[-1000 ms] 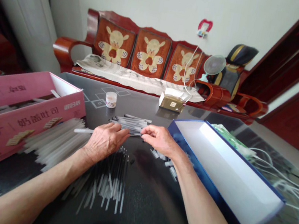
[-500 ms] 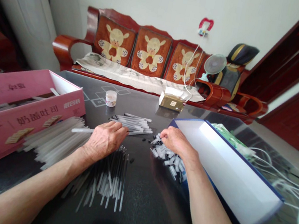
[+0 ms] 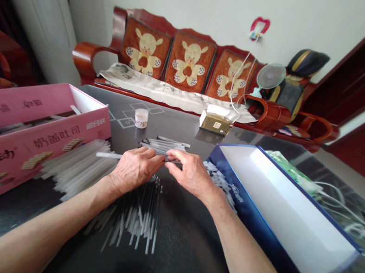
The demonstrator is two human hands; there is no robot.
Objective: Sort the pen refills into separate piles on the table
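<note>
The left hand (image 3: 138, 166) has its fingers closed around a slim, translucent white plastic tube (image 3: 108, 155); the right hand (image 3: 192, 172) adjoins, its fingers' grasp indeterminable.

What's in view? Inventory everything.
Table: one, black, centre
Long box: one, pink, left
Open box: one, blue, right
Tubes: many, whitish, left
Refills: many, black-whitish, centre
Pens: several, whitish, beyond hands
Parts: many, whitish, right
Cup: one, white, beyond pens
Tissue box: one, gold, table
Packet: one, green, right
Cables: several, white, right
Sofa: one, reddish, background
Cushions: three, orange, sofa
Fan: one, mint, background
Chair pad: one, grey, right
Left hand: one, bare, holding tube
Right hand: one, bare, beside left
</note>
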